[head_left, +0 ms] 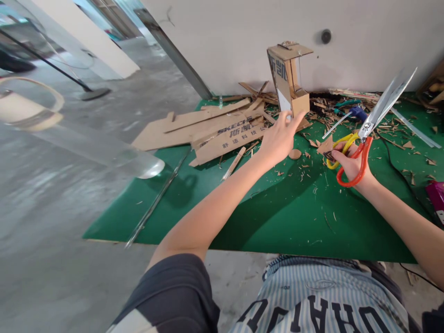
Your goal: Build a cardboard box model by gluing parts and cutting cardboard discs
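Observation:
My left hand [279, 138] reaches out over the green mat [277, 217] with its fingers stretched toward the base of a small upright cardboard model [289, 78]; the fingertips are at or just short of its lower block. My right hand [350, 162] grips large scissors [374, 118] with orange and yellow handles, blades pointing up and to the right, slightly apart. A small piece of cardboard [326, 145] lies by the right hand's fingers. A round cardboard disc [295, 154] rests on the mat between my hands.
Flat cardboard sheets [208, 132] with printed lettering lie at the mat's back left. Cardboard scraps [347, 111] and a blue-handled tool [350, 113] litter the back right. A black cable [391, 162] crosses the right side. A metal rod [156, 201] runs along the left edge.

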Demonstrator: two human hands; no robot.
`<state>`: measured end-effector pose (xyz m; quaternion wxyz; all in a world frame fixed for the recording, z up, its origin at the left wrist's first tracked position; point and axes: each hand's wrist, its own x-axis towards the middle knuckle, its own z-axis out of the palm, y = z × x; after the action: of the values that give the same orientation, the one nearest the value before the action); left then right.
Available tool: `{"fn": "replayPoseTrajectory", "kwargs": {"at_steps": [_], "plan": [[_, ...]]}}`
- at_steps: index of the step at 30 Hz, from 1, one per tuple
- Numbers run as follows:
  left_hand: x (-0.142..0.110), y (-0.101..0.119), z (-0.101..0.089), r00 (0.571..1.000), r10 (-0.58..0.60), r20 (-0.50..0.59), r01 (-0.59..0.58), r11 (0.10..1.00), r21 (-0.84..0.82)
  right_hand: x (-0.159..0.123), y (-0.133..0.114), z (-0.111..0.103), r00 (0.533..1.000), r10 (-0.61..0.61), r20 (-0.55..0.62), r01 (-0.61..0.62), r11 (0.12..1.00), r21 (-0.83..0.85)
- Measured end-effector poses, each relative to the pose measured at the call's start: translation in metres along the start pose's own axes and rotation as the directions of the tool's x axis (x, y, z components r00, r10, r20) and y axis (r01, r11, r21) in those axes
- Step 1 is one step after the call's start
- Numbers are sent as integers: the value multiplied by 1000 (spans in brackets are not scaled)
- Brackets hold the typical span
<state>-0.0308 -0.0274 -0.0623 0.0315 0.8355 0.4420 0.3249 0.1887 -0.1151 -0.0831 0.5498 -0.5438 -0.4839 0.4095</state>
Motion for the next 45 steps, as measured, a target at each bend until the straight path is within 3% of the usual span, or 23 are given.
{"fn": "replayPoseTrajectory", "kwargs": {"at_steps": [2, 5, 6, 8, 10, 12, 15, 17, 20, 23, 28, 35, 45], "plan": [[0, 11, -4, 991, 58, 120, -23, 962, -273, 1, 1, 0, 1000, -14, -8, 14, 1000, -3], [-4, 36, -6, 917, 43, 396, 213, 787, -579, 1, 3, 0, 999, -54, -3, 54, 998, -33], [-6, 44, -5, 911, 30, 412, 246, 762, -599, 0, 3, 0, 997, -74, 4, 74, 996, -46], [-9, 58, -5, 927, 7, 376, 254, 726, -639, -3, 2, -1, 993, -117, 30, 119, 990, -79], [-11, 66, -4, 939, -79, 335, 309, 627, -715, -7, 0, -2, 987, -152, 59, 159, 978, -134], [-11, 70, -6, 925, -213, 316, 379, 434, -817, -10, -4, -6, 983, -167, 79, 181, 957, -225], [-7, 70, -12, 891, -350, 289, 358, 149, -922, -11, -12, -14, 979, -178, 103, 205, 877, -435], [-3, 67, -16, 887, -383, 259, 313, 85, -946, -10, -17, -19, 975, -178, 132, 221, 776, -590], [2, 62, -22, 898, -416, 144, 234, 172, -957, -7, -23, -25, 968, -151, 200, 250, 611, -751], [5, 57, -26, 888, -460, 23, 152, 246, -957, -7, -26, -26, 958, -105, 267, 280, 532, -799], [9, 54, -32, 884, -467, -14, 97, 213, -972, -9, -25, -25, 940, -88, 330, 327, 510, -796], [5, 57, -24, 912, -408, -29, 141, 380, -914, -11, -26, -24, 934, -94, 344, 342, 502, -794], [3, 63, -39, 928, -369, -40, 151, 475, -867, -11, -28, -24, 921, -135, 364, 385, 437, -813]]}}
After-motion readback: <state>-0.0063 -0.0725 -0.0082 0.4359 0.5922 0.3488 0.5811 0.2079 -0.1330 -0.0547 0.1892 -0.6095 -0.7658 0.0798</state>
